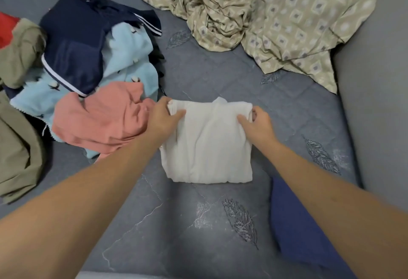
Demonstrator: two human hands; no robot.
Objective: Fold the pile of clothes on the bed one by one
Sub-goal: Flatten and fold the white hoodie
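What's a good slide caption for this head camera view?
Both hands, left hand and right hand, grip the far corners of a folded white garment beside the unfolded clothes pile.

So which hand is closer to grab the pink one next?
The left hand. It grips the white garment's far left corner right beside the pink garment; the right hand grips the opposite corner.

The folded cloth garment (207, 142) is plain white. The quilted bed cover (198, 223) is grey-blue with stitched grey feather motifs. The crumpled sheet (276, 20) is beige-olive with pale diamonds holding grey squares. In the pile, the rumpled top (103, 120) is salmon pink, the fleecy garment (130, 56) light blue with small white-and-dark figures, the sporty garment (75, 44) navy with white stripes, and the trousers (17, 128) olive. A flat cloth (295, 230) is deep blue.
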